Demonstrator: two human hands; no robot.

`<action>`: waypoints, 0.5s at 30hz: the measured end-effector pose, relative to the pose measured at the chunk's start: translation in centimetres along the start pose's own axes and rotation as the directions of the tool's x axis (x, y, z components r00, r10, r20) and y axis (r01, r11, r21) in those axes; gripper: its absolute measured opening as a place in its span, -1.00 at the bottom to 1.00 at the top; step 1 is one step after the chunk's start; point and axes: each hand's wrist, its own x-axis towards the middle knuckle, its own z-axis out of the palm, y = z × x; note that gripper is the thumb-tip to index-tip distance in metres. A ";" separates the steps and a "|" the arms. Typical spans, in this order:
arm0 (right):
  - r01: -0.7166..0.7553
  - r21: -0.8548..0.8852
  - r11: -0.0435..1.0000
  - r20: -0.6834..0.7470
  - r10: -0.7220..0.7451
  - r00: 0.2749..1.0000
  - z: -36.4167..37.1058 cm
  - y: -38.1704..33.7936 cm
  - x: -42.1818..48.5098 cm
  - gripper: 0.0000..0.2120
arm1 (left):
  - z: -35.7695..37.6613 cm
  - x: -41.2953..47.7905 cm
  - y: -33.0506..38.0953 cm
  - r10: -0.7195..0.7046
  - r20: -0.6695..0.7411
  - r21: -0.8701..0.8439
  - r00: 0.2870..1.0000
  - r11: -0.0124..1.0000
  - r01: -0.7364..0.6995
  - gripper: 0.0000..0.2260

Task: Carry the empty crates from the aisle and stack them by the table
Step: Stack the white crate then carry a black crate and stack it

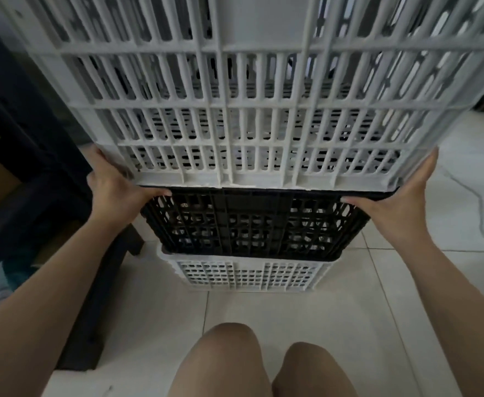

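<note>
A tall white slatted crate [252, 90] fills the upper view, resting on a black crate [252, 222], which sits in a lower white crate [249, 275] on the tiled floor. My left hand [114, 187] grips the white crate's lower left corner, thumb at the seam with the black crate. My right hand [401, 196] holds its lower right corner the same way. The crates look empty through the slats.
A dark table [34, 167] with its leg [92, 325] stands close on the left of the stack. My knees [229, 362] are just below the crates. Pale floor tiles [464, 224] lie to the right, with a thin cable across them.
</note>
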 end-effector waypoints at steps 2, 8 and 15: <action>0.018 -0.026 0.999 -0.017 -0.019 1.000 0.0 0.4 0.3 0.41 | 0.2 -0.4 -0.3 0.012 -0.012 -0.009 1.000 1.000 -0.012 0.01; 0.080 -0.081 0.993 0.034 -0.077 0.996 -0.4 0.9 0.5 0.34 | 0.4 -0.3 -0.9 0.035 -0.045 0.006 0.998 0.999 -0.035 0.04; 0.033 -0.122 0.992 0.009 -0.032 0.999 -0.4 0.4 -0.1 0.41 | 0.6 -0.9 -0.3 0.021 -0.057 -0.055 0.998 0.998 -0.024 0.03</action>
